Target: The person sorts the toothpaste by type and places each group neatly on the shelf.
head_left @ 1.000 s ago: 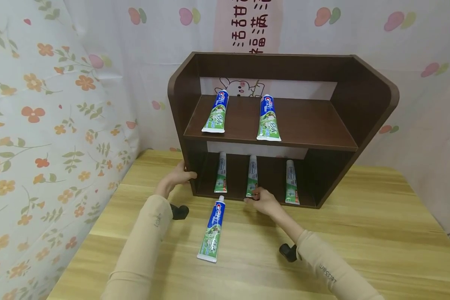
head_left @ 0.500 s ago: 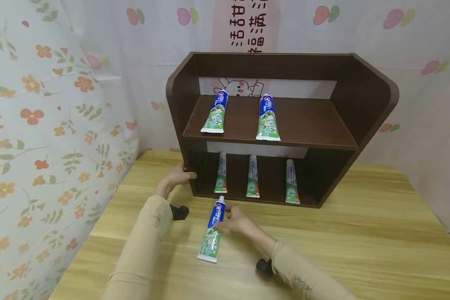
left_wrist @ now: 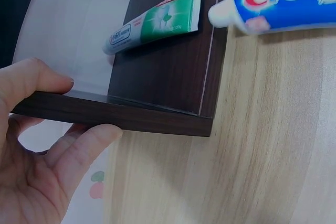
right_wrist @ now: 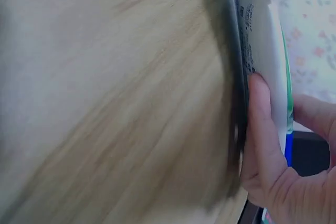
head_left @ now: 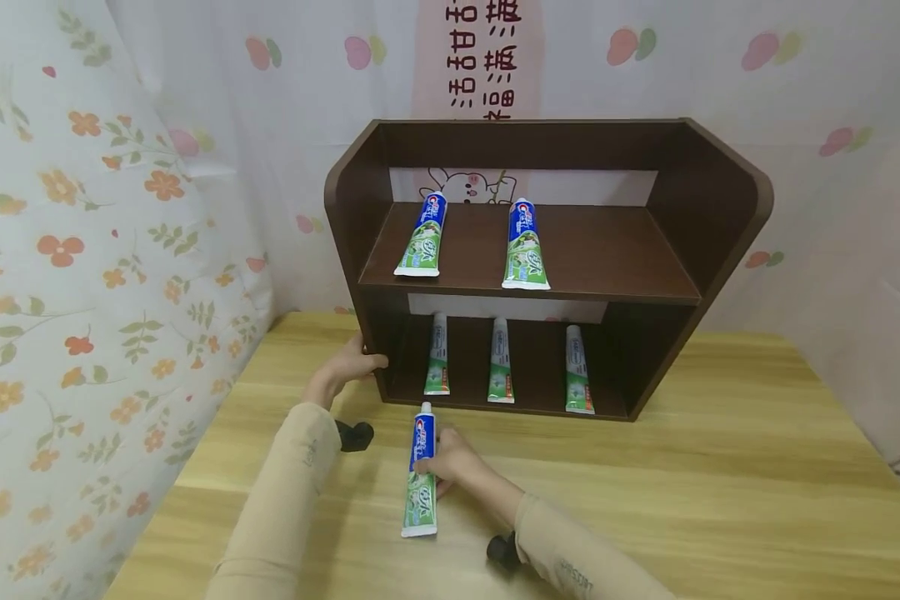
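My right hand pinches a blue and green Crest toothpaste tube in front of the shelf, thumb on its face. In the right wrist view, fingers press the white back of that toothpaste tube, which stands off the wooden surface. At the left, my left hand grips the side panel of the dark brown shelf. The left wrist view has that side panel between the fingers of my left hand. A grey-green toothpaste tube lies on the lower board close by.
Two Crest tubes, one left and one near the middle, lie on the upper board. Three grey-green tubes, including a middle one and a right one, lie below. The shelf stands on a wood-grain table before a patterned curtain.
My right hand has left the middle grey-green tube, moved left and toward me, and taken hold of the Crest tube on the table. My left hand stays on the shelf. The head view shifts slightly.
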The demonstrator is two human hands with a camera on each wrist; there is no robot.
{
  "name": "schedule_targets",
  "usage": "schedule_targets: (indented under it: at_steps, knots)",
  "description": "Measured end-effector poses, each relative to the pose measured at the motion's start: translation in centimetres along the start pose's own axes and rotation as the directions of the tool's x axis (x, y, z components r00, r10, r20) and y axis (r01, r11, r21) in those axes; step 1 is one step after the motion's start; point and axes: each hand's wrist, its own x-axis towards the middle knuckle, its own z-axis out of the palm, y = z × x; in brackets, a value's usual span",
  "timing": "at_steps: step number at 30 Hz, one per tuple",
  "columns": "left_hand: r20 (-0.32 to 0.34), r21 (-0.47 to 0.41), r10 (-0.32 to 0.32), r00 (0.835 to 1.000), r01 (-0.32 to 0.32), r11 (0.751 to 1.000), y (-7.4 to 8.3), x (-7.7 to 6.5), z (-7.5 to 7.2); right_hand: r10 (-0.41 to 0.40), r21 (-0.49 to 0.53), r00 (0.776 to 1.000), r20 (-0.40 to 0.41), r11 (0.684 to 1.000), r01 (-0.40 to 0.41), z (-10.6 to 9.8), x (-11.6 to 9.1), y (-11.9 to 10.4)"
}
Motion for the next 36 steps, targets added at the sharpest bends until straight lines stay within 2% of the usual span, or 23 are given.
schedule_targets:
  at_steps: [4,9,15,21,29,36]
  knots:
    - [0.002,-0.031,-0.020,1.000,0.020,0.999,-0.1,0.2,0.2,0.014,-0.037,0.998,0.064,0.999,-0.012,-1.7,-1.8,-0.3]
    - [0.001,-0.041,-0.018,1.000,0.018,0.999,-0.1,0.3,0.1,-0.078,-0.064,0.991,0.110,0.994,0.086,-5.7,-5.5,-2.3]
    - [0.001,-0.037,-0.013,1.000,0.013,0.999,-0.2,0.3,-0.1,-0.189,-0.072,0.978,0.088,0.978,0.196,-11.1,-10.0,-6.2]
    - [0.004,-0.030,-0.015,1.000,0.015,0.999,0.0,0.1,0.2,-0.227,-0.120,0.974,0.019,0.966,0.228,-15.0,-12.9,-9.1]
    - [-0.007,-0.032,-0.023,1.000,0.023,0.999,-0.1,-0.1,0.2,-0.290,-0.210,0.950,-0.117,0.942,0.262,-18.9,-14.1,-11.8]
    - [-0.008,-0.036,-0.025,1.000,0.024,0.999,-0.2,0.1,0.2,-0.276,-0.314,0.926,-0.259,0.930,0.189,-22.5,-13.4,-13.0]
